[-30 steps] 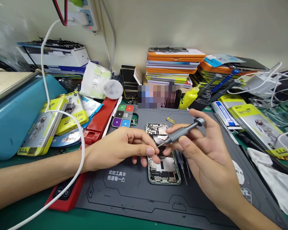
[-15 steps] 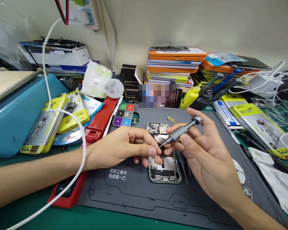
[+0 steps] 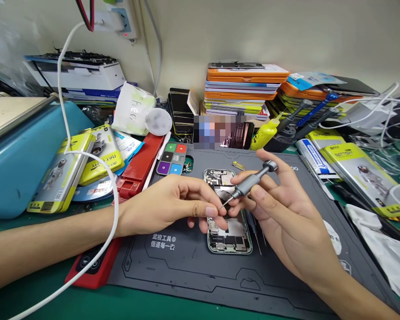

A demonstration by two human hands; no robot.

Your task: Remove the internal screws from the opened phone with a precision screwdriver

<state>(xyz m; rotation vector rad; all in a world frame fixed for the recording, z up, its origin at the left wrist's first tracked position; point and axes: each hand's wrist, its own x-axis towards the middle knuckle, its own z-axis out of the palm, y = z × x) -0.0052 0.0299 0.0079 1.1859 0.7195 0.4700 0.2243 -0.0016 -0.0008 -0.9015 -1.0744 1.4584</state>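
Observation:
My right hand (image 3: pixel 286 213) holds a grey screwdriver (image 3: pixel 248 184) between thumb and fingers, its tip slanting down to the left. The thin tip meets the fingertips of my left hand (image 3: pixel 176 202), whose thumb and forefinger are pinched together; whatever lies between them is too small to make out. Beneath both hands an opened phone (image 3: pixel 228 243) lies on the dark grey mat (image 3: pixel 186 278), its inner parts showing and its middle partly covered by my fingers. Beside the phone's right edge lie thin dark tools (image 3: pixel 252 224), partly under my right hand.
Behind the mat stand stacked orange boxes (image 3: pixel 246 76), a propped-up phone (image 3: pixel 242 135) and a yellow bottle (image 3: pixel 265 133). A coloured tray (image 3: pixel 172 159) and red tool (image 3: pixel 142 164) lie left. A white cable (image 3: pixel 115 195) crosses over my left forearm. Yellow battery packs (image 3: pixel 363 178) lie right.
The view has shifted very slightly. My hands and the screwdriver keep nearly the same pose, with the tip still at my left fingertips.

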